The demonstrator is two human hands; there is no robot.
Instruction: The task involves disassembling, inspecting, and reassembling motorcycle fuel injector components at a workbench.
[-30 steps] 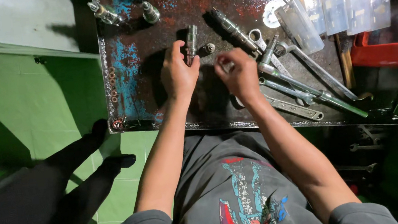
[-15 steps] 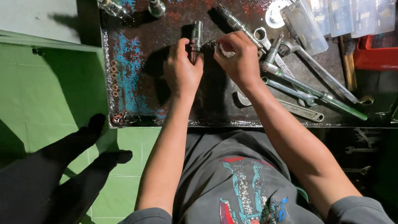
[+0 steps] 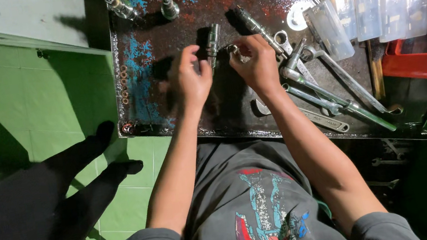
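nearest the camera, two bare forearms reach out over a grey printed shirt (image 3: 260, 212) to a rusty metal tray (image 3: 161, 45) with patches of blue paint. the left hand (image 3: 190, 82) rests on the tray, its fingers curled and its thumb raised beside a steel cylinder (image 3: 212, 44) that stands upright just past it. the right hand (image 3: 256, 63) pinches a small metal ring (image 3: 233, 51) at its fingertips, close to the cylinder. right of that hand lie several wrenches (image 3: 325, 98), overlapping. farther out sit clear plastic packets (image 3: 373, 2) and a red bin (image 3: 423, 61).
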